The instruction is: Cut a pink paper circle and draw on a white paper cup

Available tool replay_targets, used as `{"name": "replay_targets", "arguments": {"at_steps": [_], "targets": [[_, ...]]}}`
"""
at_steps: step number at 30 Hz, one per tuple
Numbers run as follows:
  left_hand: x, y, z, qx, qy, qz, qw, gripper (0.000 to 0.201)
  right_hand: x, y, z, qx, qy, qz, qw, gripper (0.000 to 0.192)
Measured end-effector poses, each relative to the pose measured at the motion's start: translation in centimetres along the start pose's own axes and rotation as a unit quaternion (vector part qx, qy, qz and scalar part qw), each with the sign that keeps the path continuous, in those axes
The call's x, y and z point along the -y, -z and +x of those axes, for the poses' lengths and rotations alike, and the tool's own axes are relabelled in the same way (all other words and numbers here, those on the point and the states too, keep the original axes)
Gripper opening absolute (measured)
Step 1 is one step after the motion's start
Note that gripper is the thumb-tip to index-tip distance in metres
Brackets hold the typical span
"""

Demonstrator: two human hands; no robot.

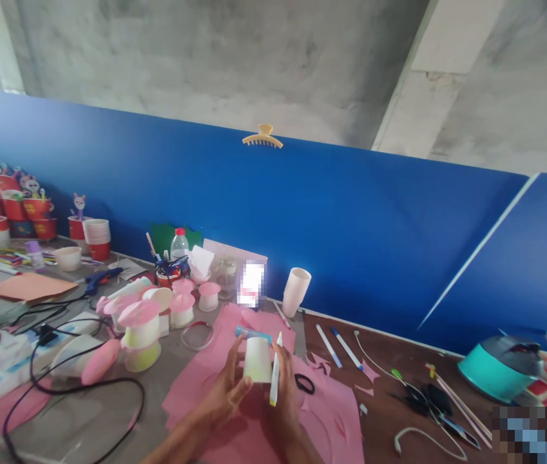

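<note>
A small white paper cup point(258, 359) with a faint yellow-green tint stands upside down between my hands, above pink paper sheets point(324, 412). My left hand point(229, 390) grips it from the left, thumb against its side. In my right hand point(283, 386) is a white marker point(276, 374) with yellow ends, held upright close to the cup's right side. Whether its tip touches the cup, I cannot tell. Just behind the cup lies a light blue tube-like item point(252, 334). A black hair tie point(305, 384) rests on the paper, right of my right hand.
Cups with pink paper tops point(140, 328) stand to the left, near a black cable point(142, 399). Behind are a white cup stack point(296, 291) and a bright phone-like screen point(250, 283). Two markers point(345, 348), scissors point(459, 430) and a teal container point(498, 367) lie right.
</note>
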State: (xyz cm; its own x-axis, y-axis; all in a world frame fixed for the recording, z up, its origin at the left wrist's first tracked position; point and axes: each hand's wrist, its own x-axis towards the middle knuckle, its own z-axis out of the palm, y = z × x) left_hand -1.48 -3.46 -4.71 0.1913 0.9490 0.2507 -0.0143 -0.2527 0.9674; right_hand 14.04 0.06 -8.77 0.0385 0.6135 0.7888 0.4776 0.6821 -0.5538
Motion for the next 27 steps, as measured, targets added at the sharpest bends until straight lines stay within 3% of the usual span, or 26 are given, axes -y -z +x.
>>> {"name": "replay_targets", "arguments": {"at_steps": [8,15,20,22,27], "targets": [[-0.6,-1.0,0.4,-0.045,0.046,-0.116,0.991,0.105,-0.3,0.0,-1.4,0.033,0.051,-0.037,0.997,0.054],[-0.6,-0.9,-0.1,-0.109,0.003,0.037,0.993,0.086,-1.1,0.1,-1.5,0.044,0.077,-0.057,0.994,0.056],[-0.8,-0.7,0.2,-0.152,-0.002,0.096,0.984,0.08,0.5,0.4,-0.2,0.086,0.058,-0.031,0.994,0.05],[-1.2,-0.6,0.3,-0.135,-0.006,0.094,0.986,0.083,1.3,0.6,0.4,0.114,0.033,-0.012,0.993,0.049],[-1.9,-0.5,0.1,-0.076,-0.01,0.056,0.995,0.083,1.3,0.4,0.9,0.096,0.0,0.021,0.995,0.041]]}}
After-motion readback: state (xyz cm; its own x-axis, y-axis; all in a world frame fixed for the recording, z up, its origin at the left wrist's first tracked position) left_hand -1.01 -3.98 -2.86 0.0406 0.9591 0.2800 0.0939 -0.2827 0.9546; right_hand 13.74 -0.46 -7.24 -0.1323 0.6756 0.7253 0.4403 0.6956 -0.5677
